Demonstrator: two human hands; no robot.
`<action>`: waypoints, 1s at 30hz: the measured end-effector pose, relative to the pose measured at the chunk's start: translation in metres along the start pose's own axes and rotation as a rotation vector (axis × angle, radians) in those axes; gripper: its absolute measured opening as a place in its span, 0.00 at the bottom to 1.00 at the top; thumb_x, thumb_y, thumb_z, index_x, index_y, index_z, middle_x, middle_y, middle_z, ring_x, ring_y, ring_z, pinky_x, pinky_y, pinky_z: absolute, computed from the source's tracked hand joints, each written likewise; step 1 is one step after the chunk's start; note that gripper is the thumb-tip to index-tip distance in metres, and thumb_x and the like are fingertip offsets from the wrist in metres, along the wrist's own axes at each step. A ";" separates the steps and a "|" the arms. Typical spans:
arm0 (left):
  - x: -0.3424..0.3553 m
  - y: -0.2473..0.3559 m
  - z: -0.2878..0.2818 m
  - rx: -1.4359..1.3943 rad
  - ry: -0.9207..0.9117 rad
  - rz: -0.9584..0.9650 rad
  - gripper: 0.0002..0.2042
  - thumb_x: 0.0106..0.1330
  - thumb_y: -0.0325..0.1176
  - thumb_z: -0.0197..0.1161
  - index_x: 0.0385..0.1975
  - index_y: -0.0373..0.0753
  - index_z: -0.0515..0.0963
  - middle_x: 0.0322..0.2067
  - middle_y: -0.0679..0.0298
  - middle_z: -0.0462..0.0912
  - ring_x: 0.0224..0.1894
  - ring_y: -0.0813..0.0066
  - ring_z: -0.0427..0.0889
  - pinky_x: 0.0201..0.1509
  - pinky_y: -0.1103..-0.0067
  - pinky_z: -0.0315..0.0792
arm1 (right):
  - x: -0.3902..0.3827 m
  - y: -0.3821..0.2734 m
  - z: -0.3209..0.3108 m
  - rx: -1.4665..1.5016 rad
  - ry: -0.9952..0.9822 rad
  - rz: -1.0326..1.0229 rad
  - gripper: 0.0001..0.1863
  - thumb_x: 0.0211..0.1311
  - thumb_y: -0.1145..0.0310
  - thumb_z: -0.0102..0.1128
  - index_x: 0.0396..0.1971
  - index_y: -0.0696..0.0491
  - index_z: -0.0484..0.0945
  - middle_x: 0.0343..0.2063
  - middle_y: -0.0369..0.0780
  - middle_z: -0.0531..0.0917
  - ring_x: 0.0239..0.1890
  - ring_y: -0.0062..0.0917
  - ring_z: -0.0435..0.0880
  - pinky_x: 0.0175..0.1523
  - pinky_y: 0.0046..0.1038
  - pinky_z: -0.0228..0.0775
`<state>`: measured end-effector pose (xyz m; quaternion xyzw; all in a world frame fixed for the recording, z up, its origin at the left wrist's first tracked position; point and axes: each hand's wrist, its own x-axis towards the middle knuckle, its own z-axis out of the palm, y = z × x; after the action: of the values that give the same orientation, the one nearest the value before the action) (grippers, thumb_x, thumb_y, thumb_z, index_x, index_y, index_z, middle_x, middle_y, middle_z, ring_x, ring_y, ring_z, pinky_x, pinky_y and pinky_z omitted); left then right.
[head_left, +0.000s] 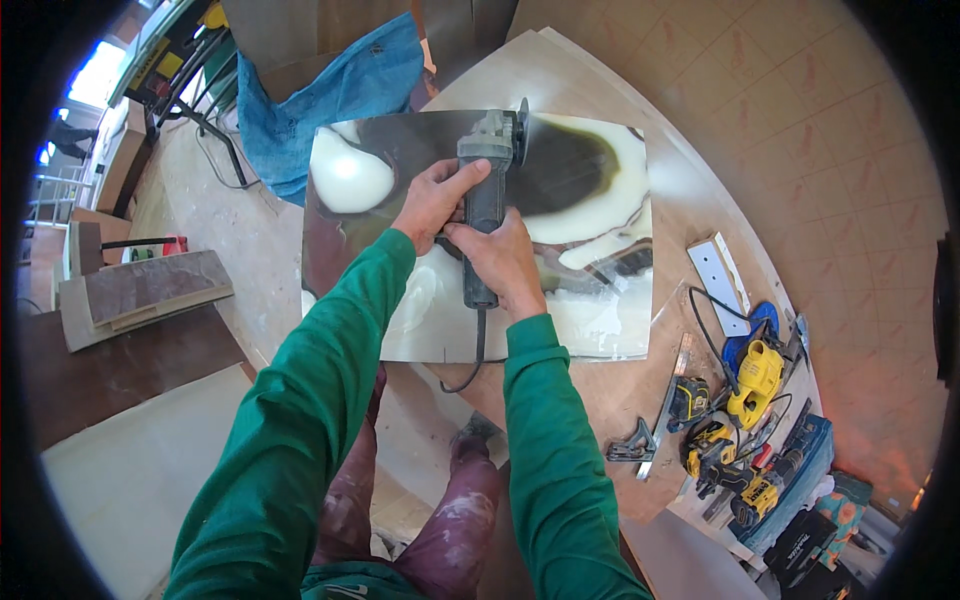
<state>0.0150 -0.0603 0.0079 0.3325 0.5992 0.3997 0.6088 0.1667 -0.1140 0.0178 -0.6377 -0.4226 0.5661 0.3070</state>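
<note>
An angle grinder (484,285) with a dark grey body lies over a glossy slab (390,125) patterned in white, brown and black. Its thin disc (522,132) stands on edge at the far right of the tool head. My left hand (435,203) grips the grinder near its head, thumb laid along the top. Closer to me, my right hand (500,262) is closed on the middle of the body, its thumb pointing left toward the left hand. Some fingers of both hands are hidden by the tool. A black cord (481,335) runs from the grinder's near end over the slab's front edge.
The slab rests on a large worktable (590,400). At its right are a yellow power tool (757,385), a cordless drill (757,497), a tape measure (690,400), a combination square (632,445) and a white strip (718,283). Blue cloth (335,110) hangs back left; offcut boards (155,290) lie left.
</note>
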 end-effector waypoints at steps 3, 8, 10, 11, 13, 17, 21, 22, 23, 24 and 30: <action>-0.001 0.000 -0.001 0.016 0.000 -0.002 0.42 0.69 0.59 0.83 0.70 0.29 0.82 0.46 0.63 0.90 0.38 0.80 0.85 0.42 0.79 0.79 | 0.001 0.004 0.001 0.010 0.005 -0.013 0.44 0.54 0.48 0.87 0.59 0.67 0.79 0.52 0.60 0.93 0.56 0.52 0.95 0.63 0.44 0.85; -0.001 -0.001 -0.002 0.022 -0.003 -0.004 0.42 0.69 0.59 0.83 0.70 0.29 0.82 0.46 0.64 0.89 0.38 0.80 0.85 0.41 0.79 0.78 | 0.002 0.008 0.003 0.001 0.010 -0.005 0.45 0.53 0.47 0.88 0.59 0.68 0.79 0.52 0.61 0.92 0.57 0.53 0.94 0.63 0.45 0.84; 0.000 -0.002 -0.003 0.016 -0.007 -0.005 0.42 0.69 0.59 0.83 0.70 0.29 0.82 0.45 0.64 0.89 0.38 0.80 0.85 0.41 0.79 0.78 | 0.001 0.007 0.003 -0.007 0.011 -0.013 0.45 0.53 0.47 0.88 0.58 0.68 0.79 0.52 0.61 0.92 0.57 0.53 0.94 0.63 0.45 0.84; 0.000 -0.003 -0.003 0.013 -0.009 -0.006 0.42 0.69 0.59 0.83 0.70 0.29 0.82 0.45 0.64 0.89 0.38 0.80 0.85 0.41 0.79 0.78 | 0.000 0.007 0.003 -0.011 0.011 -0.016 0.45 0.53 0.47 0.88 0.58 0.68 0.79 0.52 0.61 0.92 0.57 0.53 0.94 0.63 0.45 0.84; -0.002 -0.002 0.001 0.000 -0.012 -0.007 0.42 0.69 0.59 0.83 0.70 0.29 0.82 0.45 0.64 0.89 0.37 0.80 0.84 0.41 0.80 0.78 | 0.001 0.010 0.002 -0.001 0.016 -0.022 0.45 0.53 0.47 0.88 0.58 0.68 0.79 0.52 0.61 0.92 0.57 0.53 0.94 0.63 0.45 0.84; -0.001 -0.005 -0.004 0.007 -0.016 -0.002 0.42 0.69 0.59 0.83 0.70 0.28 0.82 0.45 0.64 0.89 0.38 0.80 0.85 0.41 0.79 0.79 | -0.001 0.010 0.004 0.011 0.016 -0.027 0.44 0.53 0.47 0.88 0.58 0.67 0.79 0.52 0.60 0.92 0.57 0.53 0.94 0.62 0.44 0.84; -0.001 -0.006 -0.004 0.013 -0.027 -0.005 0.43 0.69 0.59 0.83 0.71 0.27 0.81 0.47 0.61 0.90 0.41 0.78 0.87 0.44 0.78 0.81 | -0.003 0.012 0.004 0.012 0.014 -0.023 0.44 0.54 0.48 0.88 0.58 0.66 0.79 0.52 0.60 0.92 0.56 0.52 0.94 0.62 0.44 0.84; -0.003 -0.005 -0.002 0.011 -0.029 -0.005 0.43 0.69 0.59 0.83 0.71 0.27 0.81 0.48 0.61 0.90 0.41 0.77 0.88 0.45 0.78 0.81 | -0.003 0.013 0.004 0.013 0.015 -0.023 0.43 0.54 0.48 0.88 0.58 0.66 0.79 0.52 0.60 0.92 0.56 0.52 0.94 0.62 0.44 0.84; -0.005 -0.004 -0.001 0.009 -0.030 -0.005 0.43 0.69 0.59 0.83 0.71 0.27 0.81 0.48 0.60 0.90 0.42 0.76 0.89 0.46 0.77 0.82 | -0.003 0.014 0.003 0.013 0.015 -0.024 0.43 0.54 0.48 0.88 0.58 0.66 0.79 0.52 0.59 0.92 0.56 0.52 0.94 0.62 0.44 0.84; -0.007 -0.002 -0.001 0.020 -0.032 -0.013 0.41 0.71 0.59 0.81 0.71 0.28 0.81 0.50 0.60 0.90 0.44 0.76 0.89 0.49 0.76 0.82 | -0.003 0.014 0.003 0.021 0.013 -0.026 0.43 0.54 0.48 0.88 0.58 0.66 0.79 0.52 0.59 0.92 0.56 0.52 0.94 0.62 0.44 0.84; -0.010 -0.003 -0.003 0.029 -0.046 -0.026 0.39 0.75 0.58 0.78 0.72 0.30 0.80 0.53 0.60 0.90 0.50 0.74 0.89 0.58 0.74 0.83 | -0.008 0.012 0.004 0.023 0.012 -0.025 0.43 0.55 0.49 0.88 0.59 0.66 0.79 0.52 0.58 0.92 0.56 0.50 0.95 0.62 0.43 0.84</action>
<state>0.0124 -0.0706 0.0093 0.3427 0.5951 0.3753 0.6226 0.1648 -0.1265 0.0102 -0.6320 -0.4222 0.5633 0.3240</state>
